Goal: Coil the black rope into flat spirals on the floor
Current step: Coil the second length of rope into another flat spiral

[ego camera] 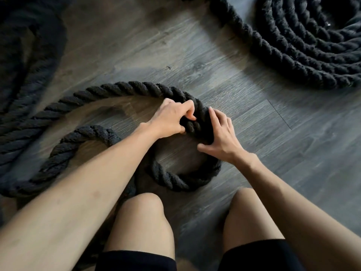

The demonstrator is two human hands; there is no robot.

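A thick black twisted rope (109, 89) lies in loose curves on the grey wooden floor (244, 118) in front of my knees. Part of it forms a small ring (175, 180) just ahead of my knees. My left hand (172, 118) grips the rope at the top of that ring, fingers curled round it. Beside it, my right hand (220, 135) holds the same stretch from the right, fingers laid over the rope and thumb underneath. A finished flat spiral of rope (304, 44) lies at the upper right.
More black rope (25, 61) is heaped loosely at the far left, partly blurred. My bare knees (144, 218) are close below the ring. Bare floor shows between the ring and the spiral at the upper right.
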